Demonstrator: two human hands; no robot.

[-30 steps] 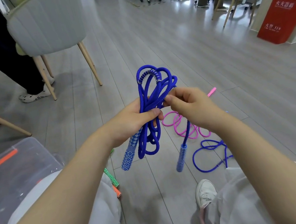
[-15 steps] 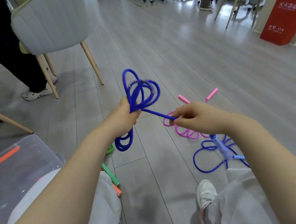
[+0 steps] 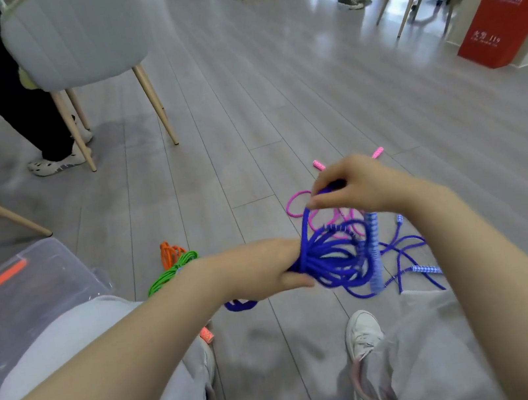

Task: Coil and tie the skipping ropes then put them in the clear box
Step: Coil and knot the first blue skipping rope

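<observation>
Blue skipping rope (image 3: 337, 259) coil bunched in my left hand (image 3: 267, 270), fingers wrapped round it, above the floor. Right hand (image 3: 348, 186) pinches a strand over the bundle: tying step. Next I'd cinch the wrap, then reach left to clear box (image 3: 42, 269).

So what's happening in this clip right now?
A seated person is bundling a blue rope. The left hand grips the coils while the right hand pinches a strand above them. A second blue rope, a pink rope, a green rope and an orange rope lie on the floor. The clear box sits at the left.
</observation>
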